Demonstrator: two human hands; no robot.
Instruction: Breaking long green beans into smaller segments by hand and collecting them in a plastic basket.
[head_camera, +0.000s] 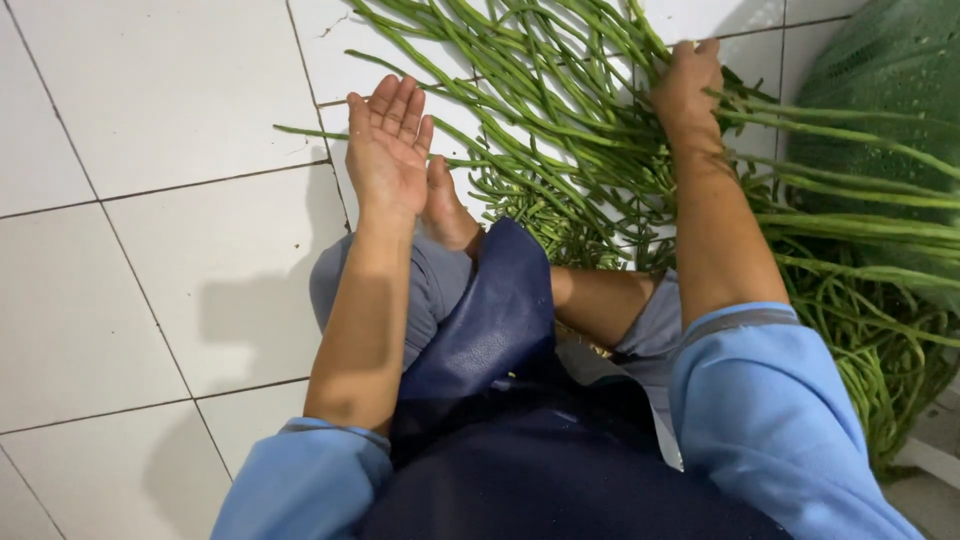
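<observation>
Left hand (388, 140) flat, palm up — right hand (686, 85) grips long beans (560, 120).

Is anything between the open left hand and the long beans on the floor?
Nothing visible. The left hand hovers palm-up, empty, at the edge of the long beans; only bare floor tile lies beside it. The right hand already rests on the pile.

The left hand (388, 145) is stretched forward with its palm turned up, fingers straight and pressed close together, thumb lying along their side, nothing between them. Its forearm runs bare from a rolled blue sleeve. The right hand (686, 85) reaches further ahead, back uppermost, fingers curled downward at the tips, wrist bent slightly, forearm bare past the sleeve.
</observation>
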